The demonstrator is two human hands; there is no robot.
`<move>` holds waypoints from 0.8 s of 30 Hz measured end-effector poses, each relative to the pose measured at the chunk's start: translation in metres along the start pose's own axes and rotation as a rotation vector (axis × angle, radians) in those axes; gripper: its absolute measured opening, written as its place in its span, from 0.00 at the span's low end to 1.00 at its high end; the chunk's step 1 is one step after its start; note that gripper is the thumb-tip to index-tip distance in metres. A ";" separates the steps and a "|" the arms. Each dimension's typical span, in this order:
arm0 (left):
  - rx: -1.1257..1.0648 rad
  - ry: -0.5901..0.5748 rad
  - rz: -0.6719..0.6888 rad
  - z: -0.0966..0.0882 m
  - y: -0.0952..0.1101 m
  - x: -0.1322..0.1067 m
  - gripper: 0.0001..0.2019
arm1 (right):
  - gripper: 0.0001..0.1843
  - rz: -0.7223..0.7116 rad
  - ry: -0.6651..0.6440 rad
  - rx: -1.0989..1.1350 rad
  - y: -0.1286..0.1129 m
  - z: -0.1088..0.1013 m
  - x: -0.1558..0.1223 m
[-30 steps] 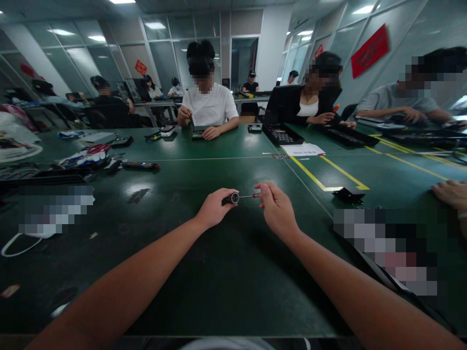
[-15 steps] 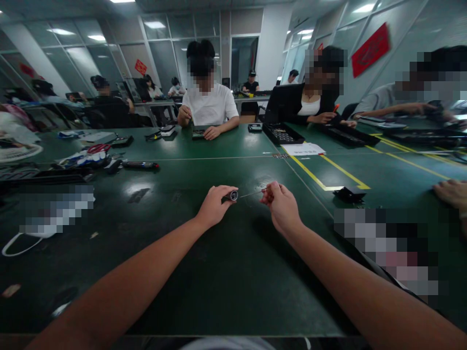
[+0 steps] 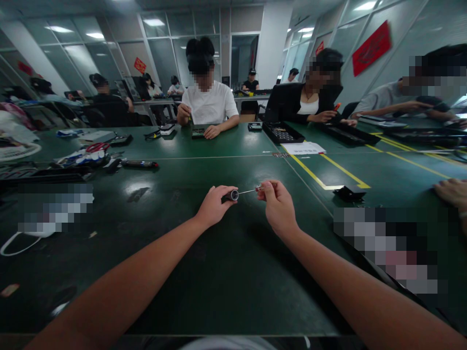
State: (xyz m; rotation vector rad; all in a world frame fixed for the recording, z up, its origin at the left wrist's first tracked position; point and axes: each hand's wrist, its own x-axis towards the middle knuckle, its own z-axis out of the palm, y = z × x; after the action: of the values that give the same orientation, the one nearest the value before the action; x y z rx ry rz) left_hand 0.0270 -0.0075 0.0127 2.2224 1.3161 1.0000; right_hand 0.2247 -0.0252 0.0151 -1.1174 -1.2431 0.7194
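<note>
My left hand (image 3: 213, 207) is closed around a small dark cylinder (image 3: 234, 195), pinching it between thumb and fingers. The cylinder's round open end, with a pale rim, faces me and slightly right. In my right hand (image 3: 280, 206) is a thin screwdriver (image 3: 247, 192), its handle mostly hidden by curled fingers. Its slim metal shaft points left, and the tip is at the cylinder's end; I cannot tell whether it touches or is inside. Both hands are above the green tabletop (image 3: 226, 272).
A dark pen-like tool (image 3: 140, 165) and a cluttered pile with red-handled tool (image 3: 98, 147) are at left. A small black part (image 3: 349, 194) sits at right, near another person's hand (image 3: 452, 193). Across the table a person in white (image 3: 215, 104) works; a black parts tray (image 3: 282, 132) stands beyond.
My right hand has shifted slightly left, bringing the screwdriver's tip to the cylinder's end. My left hand and the cylinder have stayed almost in place.
</note>
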 end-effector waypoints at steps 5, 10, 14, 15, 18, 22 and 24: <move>-0.003 0.000 -0.016 0.000 -0.001 0.000 0.18 | 0.15 -0.022 -0.031 -0.025 -0.004 -0.001 -0.001; -0.043 0.023 -0.008 0.001 -0.004 0.001 0.18 | 0.17 -0.027 -0.149 0.005 -0.013 -0.002 -0.003; -0.070 0.023 0.007 0.001 -0.005 0.001 0.18 | 0.23 -0.038 -0.143 -0.028 -0.017 -0.003 -0.006; -0.070 0.022 0.006 0.001 -0.006 0.001 0.18 | 0.23 -0.041 -0.141 -0.052 -0.018 -0.004 -0.006; -0.086 0.035 0.003 0.000 -0.006 0.001 0.18 | 0.16 -0.047 -0.146 -0.090 -0.018 -0.005 -0.006; -0.101 0.058 -0.006 0.000 -0.007 0.001 0.18 | 0.11 -0.034 -0.180 -0.064 -0.017 -0.006 -0.004; -0.092 0.047 -0.005 0.000 -0.007 0.001 0.19 | 0.15 -0.019 -0.202 -0.086 -0.016 -0.006 -0.003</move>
State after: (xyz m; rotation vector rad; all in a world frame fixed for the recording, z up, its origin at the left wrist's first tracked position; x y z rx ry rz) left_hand 0.0232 -0.0033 0.0090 2.1381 1.2688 1.0951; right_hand 0.2272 -0.0353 0.0294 -1.1215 -1.4652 0.7849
